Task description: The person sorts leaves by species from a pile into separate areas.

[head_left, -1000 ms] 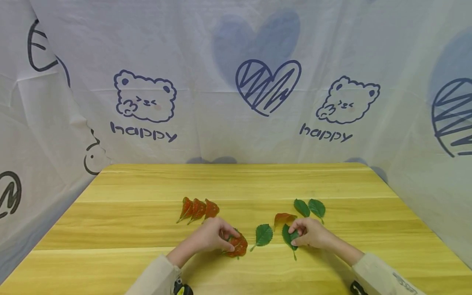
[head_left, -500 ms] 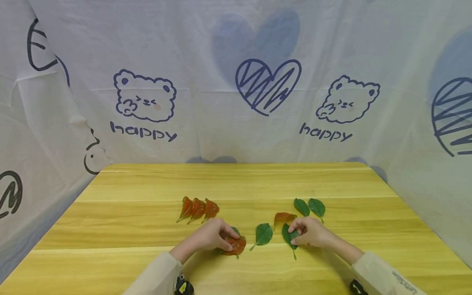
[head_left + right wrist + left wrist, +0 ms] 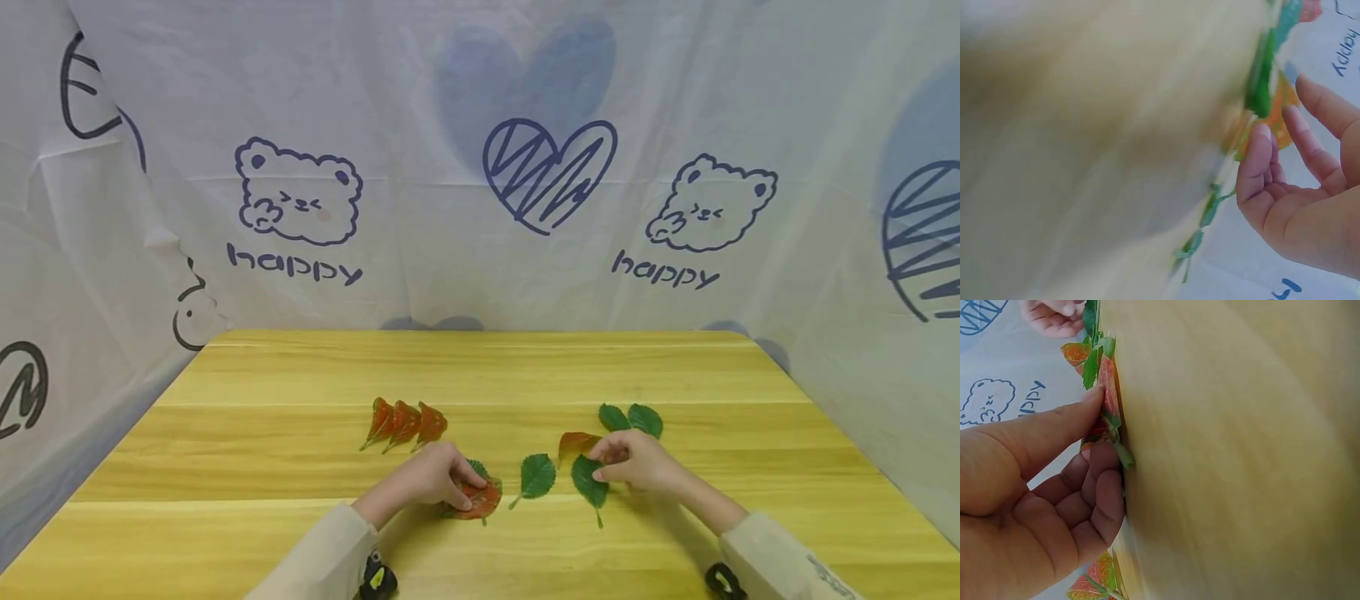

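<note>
My left hand (image 3: 438, 477) pinches a red leaf (image 3: 483, 502) low over the table, thumb and fingers at its left side. Behind that leaf peeks the edge of a green leaf (image 3: 477, 468). In the left wrist view the red leaf (image 3: 1109, 394) shows edge-on by the thumb tip. My right hand (image 3: 639, 461) hovers at the right edge of a green leaf (image 3: 588, 479); in the right wrist view its thumb and fingers stand apart beside the green leaf (image 3: 1262, 78). An orange-red leaf (image 3: 576, 444) lies just behind. Another green leaf (image 3: 537, 477) lies between the hands.
Three red leaves (image 3: 405, 423) overlap in a row at the back left of the wooden table (image 3: 225, 467). Two green leaves (image 3: 647, 422) lie at the back right, one partly hidden by the right hand. A printed cloth (image 3: 420, 250) hangs behind the table.
My right hand has loosened from the green leaf and shifted slightly up and back, uncovering more of it. The red leaf under my left hand has turned a little, baring the green leaf's edge.
</note>
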Action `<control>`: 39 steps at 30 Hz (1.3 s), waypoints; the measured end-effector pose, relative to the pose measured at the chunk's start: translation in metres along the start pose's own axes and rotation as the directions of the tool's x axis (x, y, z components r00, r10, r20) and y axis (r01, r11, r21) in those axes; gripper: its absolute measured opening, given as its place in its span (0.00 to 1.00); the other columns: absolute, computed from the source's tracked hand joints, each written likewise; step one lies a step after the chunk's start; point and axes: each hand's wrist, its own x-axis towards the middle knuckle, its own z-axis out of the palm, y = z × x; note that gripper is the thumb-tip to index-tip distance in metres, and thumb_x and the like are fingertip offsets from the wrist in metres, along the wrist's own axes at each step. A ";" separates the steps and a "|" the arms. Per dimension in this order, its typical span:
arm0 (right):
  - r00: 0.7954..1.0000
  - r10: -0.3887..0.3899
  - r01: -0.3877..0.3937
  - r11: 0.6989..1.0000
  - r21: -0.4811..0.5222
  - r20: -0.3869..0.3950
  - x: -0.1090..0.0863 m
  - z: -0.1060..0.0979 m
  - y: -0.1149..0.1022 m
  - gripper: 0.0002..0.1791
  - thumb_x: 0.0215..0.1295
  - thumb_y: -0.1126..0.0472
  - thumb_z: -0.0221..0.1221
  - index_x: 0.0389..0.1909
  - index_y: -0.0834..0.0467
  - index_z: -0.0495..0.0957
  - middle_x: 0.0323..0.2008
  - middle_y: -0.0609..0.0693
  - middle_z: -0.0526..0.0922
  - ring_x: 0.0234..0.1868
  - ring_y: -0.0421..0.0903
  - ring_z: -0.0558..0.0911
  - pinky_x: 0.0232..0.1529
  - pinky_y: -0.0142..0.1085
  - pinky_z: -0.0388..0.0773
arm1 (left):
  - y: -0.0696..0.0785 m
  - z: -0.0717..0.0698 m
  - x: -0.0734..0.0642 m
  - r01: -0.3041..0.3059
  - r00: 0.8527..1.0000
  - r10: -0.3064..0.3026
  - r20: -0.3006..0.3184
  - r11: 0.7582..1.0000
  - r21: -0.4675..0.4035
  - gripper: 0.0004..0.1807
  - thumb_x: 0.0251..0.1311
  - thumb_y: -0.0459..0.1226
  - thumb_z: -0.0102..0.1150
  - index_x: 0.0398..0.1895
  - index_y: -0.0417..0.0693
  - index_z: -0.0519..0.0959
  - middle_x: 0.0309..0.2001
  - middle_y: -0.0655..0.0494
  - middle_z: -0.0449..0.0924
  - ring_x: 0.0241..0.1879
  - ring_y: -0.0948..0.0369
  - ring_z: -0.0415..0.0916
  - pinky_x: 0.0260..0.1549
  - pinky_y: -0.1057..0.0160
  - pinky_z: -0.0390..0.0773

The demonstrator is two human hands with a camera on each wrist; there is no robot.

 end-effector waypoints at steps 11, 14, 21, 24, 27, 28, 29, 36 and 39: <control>1.000 -0.015 0.016 0.994 0.105 -0.011 0.006 0.009 -0.023 0.19 0.54 0.66 0.61 0.45 0.71 0.72 0.21 0.50 0.74 0.19 0.46 0.74 0.15 0.30 0.68 | 0.001 0.000 0.001 0.006 1.000 -0.006 0.015 1.000 -0.003 0.13 0.39 0.26 0.67 0.34 0.41 0.83 0.36 0.47 0.81 0.33 0.62 0.74 0.21 0.70 0.65; 0.999 -0.007 -0.001 0.987 0.160 0.049 0.009 0.014 -0.026 0.22 0.55 0.68 0.60 0.49 0.73 0.69 0.21 0.50 0.74 0.18 0.45 0.73 0.14 0.28 0.65 | 0.001 0.000 0.002 0.008 1.000 -0.008 0.018 1.000 -0.006 0.13 0.39 0.26 0.67 0.34 0.41 0.83 0.37 0.46 0.81 0.28 0.65 0.70 0.20 0.69 0.64; 0.992 -0.013 -0.017 0.973 0.231 0.127 0.016 0.028 -0.030 0.28 0.55 0.67 0.61 0.55 0.73 0.65 0.21 0.51 0.75 0.18 0.47 0.75 0.15 0.33 0.72 | 0.000 -0.001 0.001 0.004 1.000 -0.003 0.026 1.000 -0.013 0.13 0.40 0.26 0.67 0.34 0.40 0.83 0.37 0.46 0.81 0.27 0.66 0.69 0.20 0.69 0.64; 0.989 -0.005 -0.032 0.968 0.251 0.146 0.018 0.032 -0.031 0.29 0.55 0.66 0.61 0.56 0.73 0.64 0.21 0.52 0.75 0.18 0.46 0.75 0.15 0.33 0.72 | 0.000 -0.001 0.002 -0.002 1.000 0.002 0.026 1.000 -0.010 0.13 0.40 0.26 0.67 0.35 0.40 0.83 0.38 0.45 0.80 0.21 0.65 0.63 0.18 0.69 0.63; 0.984 -0.002 -0.045 0.965 0.257 0.180 0.020 0.035 -0.032 0.30 0.55 0.67 0.60 0.57 0.72 0.63 0.20 0.52 0.74 0.17 0.44 0.74 0.15 0.31 0.71 | 0.000 0.000 0.002 -0.006 1.000 0.006 0.022 1.000 -0.007 0.13 0.40 0.25 0.66 0.35 0.39 0.83 0.38 0.45 0.80 0.19 0.64 0.58 0.17 0.69 0.61; 0.981 -0.003 -0.048 0.965 0.257 0.194 0.021 0.036 -0.032 0.30 0.55 0.67 0.60 0.58 0.73 0.62 0.20 0.52 0.74 0.17 0.43 0.74 0.15 0.30 0.71 | 0.000 -0.001 0.002 -0.006 1.000 0.006 0.021 1.000 -0.005 0.13 0.40 0.25 0.66 0.35 0.39 0.83 0.38 0.46 0.81 0.19 0.64 0.59 0.18 0.69 0.62; 0.978 -0.004 -0.050 0.965 0.257 0.208 0.021 0.037 -0.033 0.31 0.55 0.67 0.60 0.58 0.73 0.62 0.20 0.52 0.74 0.17 0.43 0.74 0.15 0.30 0.71 | 0.000 -0.001 0.002 -0.005 1.000 0.006 0.021 1.000 -0.005 0.13 0.40 0.25 0.67 0.35 0.40 0.83 0.38 0.46 0.81 0.19 0.64 0.59 0.18 0.70 0.62; 0.970 0.010 -0.067 0.971 0.230 0.243 0.023 0.041 -0.035 0.33 0.54 0.67 0.61 0.60 0.72 0.61 0.17 0.52 0.73 0.14 0.41 0.73 0.13 0.30 0.70 | 0.002 -0.002 0.002 0.003 1.000 -0.003 0.027 1.000 0.001 0.13 0.40 0.25 0.67 0.34 0.40 0.83 0.37 0.46 0.81 0.20 0.65 0.61 0.19 0.70 0.63; 0.968 0.030 -0.083 0.975 0.207 0.248 0.023 0.042 -0.036 0.33 0.53 0.67 0.62 0.59 0.72 0.62 0.16 0.52 0.73 0.13 0.40 0.72 0.12 0.30 0.70 | 0.003 -0.002 0.001 0.002 1.000 -0.002 0.030 1.000 0.004 0.13 0.40 0.25 0.67 0.34 0.40 0.83 0.37 0.46 0.81 0.25 0.66 0.68 0.21 0.70 0.65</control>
